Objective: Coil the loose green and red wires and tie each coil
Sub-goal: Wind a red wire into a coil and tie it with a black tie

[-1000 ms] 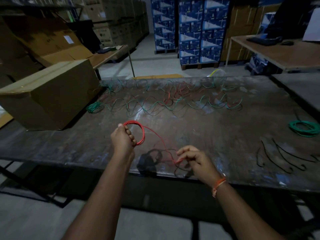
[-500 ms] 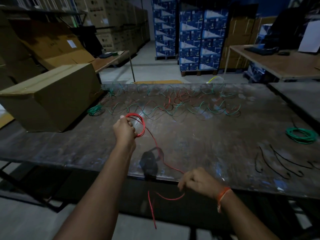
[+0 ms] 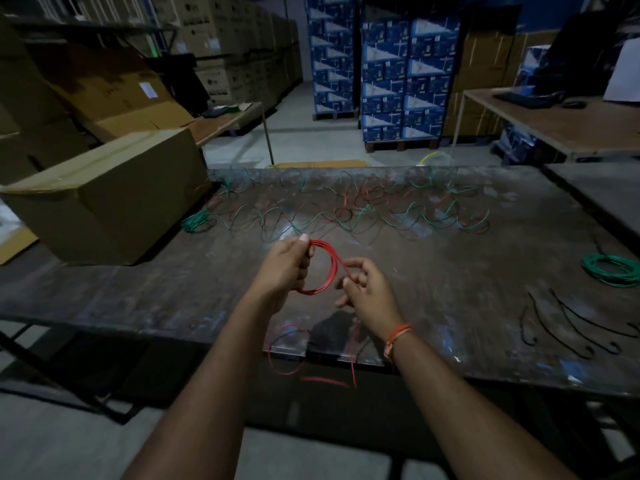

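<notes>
Head view: left hand (image 3: 284, 268) raised over the near middle of the dark scuffed metal table (image 3: 450, 271), fingers and thumb curled round the left side of a small round coil of thin red wire (image 3: 327, 268), probably gripped there to keep the turns stacked while more is laid on

Right hand (image 3: 363, 289) just right of the coil, thumb and fingertips pinching the running strand close to the loop, likely for feeding the next turn under light tension; remaining fingers loosely bent

Red tail (image 3: 287, 355) trailing down past the near table edge, slack and curling, so several turns apparently left before tying

Tangle of loose green and red wires (image 3: 346, 209) spread across the far half, untouched

Black ties (image 3: 571, 327) laid out at the near right, within reach for binding

Finished green coil (image 3: 609, 270) parked at the right edge, another small green bundle (image 3: 195, 221) far left beside a brown cardboard box (image 3: 104, 199)
</notes>
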The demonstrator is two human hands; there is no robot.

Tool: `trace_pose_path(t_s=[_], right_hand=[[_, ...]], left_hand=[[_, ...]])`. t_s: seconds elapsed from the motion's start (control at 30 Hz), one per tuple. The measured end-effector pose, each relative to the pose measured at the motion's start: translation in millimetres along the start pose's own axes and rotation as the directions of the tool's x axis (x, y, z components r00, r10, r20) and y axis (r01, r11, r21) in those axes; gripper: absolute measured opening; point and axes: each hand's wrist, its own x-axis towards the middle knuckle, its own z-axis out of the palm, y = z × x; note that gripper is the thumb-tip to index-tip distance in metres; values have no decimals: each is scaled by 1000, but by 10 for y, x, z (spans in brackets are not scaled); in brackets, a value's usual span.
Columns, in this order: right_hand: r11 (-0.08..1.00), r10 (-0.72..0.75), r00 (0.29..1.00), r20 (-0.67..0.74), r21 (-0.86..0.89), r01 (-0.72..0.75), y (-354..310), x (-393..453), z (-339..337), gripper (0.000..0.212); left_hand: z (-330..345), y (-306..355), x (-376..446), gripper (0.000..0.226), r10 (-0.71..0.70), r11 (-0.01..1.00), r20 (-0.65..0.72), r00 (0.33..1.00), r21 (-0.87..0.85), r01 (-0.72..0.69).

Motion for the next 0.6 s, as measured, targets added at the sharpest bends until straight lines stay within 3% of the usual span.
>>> trace_pose_path(t_s=[0.1, 0.2, 0.33, 0.4, 0.5, 0.6], right_hand=[[1000, 26, 983, -184, -6, -27, 146, -68, -38, 24], [977, -25, 972, -232, -213, -26, 300, -151, -76, 17], [853, 64, 997, 44, -521, -32, 252, -259, 32, 22], [745, 107, 978, 177, -666, 39, 214, -252, 85, 24], [617, 239, 897, 371, -772, 155, 70, -247, 105, 19], [541, 320, 798, 511, -790, 288, -79, -248, 83, 28]], left_hand=[[-134, -18, 9, 37, -31, 992, -167, 986, -127, 9], [-238, -68, 16, 36, -108, 957, -290, 951, -288, 21], [-192, -181, 18, 36, -162, 914, -342, 925, -405, 10], [-163, -243, 37, 36, -157, 912, -375, 914, -411, -12], [-191, -281, 73, 36, -140, 914, -448, 883, -401, -59], [-247, -270, 70, 37, -127, 905, -473, 872, -415, -93]])
